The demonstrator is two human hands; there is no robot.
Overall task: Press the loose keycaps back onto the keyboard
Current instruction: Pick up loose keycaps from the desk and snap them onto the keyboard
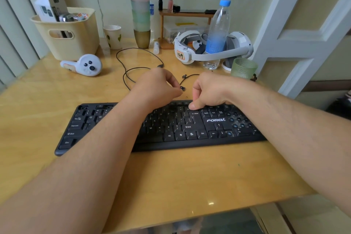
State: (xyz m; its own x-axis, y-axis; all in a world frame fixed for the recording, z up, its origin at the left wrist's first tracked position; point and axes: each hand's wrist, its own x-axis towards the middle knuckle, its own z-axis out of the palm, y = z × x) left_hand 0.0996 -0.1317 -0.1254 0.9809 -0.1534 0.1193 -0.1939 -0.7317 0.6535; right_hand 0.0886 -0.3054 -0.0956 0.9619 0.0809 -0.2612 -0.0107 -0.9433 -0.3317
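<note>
Your left hand (157, 86) pinches a small, light, rigid keycap (182, 88) by its sides; your right hand (207, 91), fingers curled, thumb-presses the keyboard (171, 135).

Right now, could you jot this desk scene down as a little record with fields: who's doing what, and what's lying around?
surface: wooden desk
main item: black keyboard, several number-pad keys missing
right hand: fingers curled, thumb pressing on the keyboard's top row near Enter
left hand: curled, raised behind the keyboard; anything held is too small to tell
behind the hands: black cable
left side: white controller, cream basket
right side: water bottle, white headset, green glass
</note>
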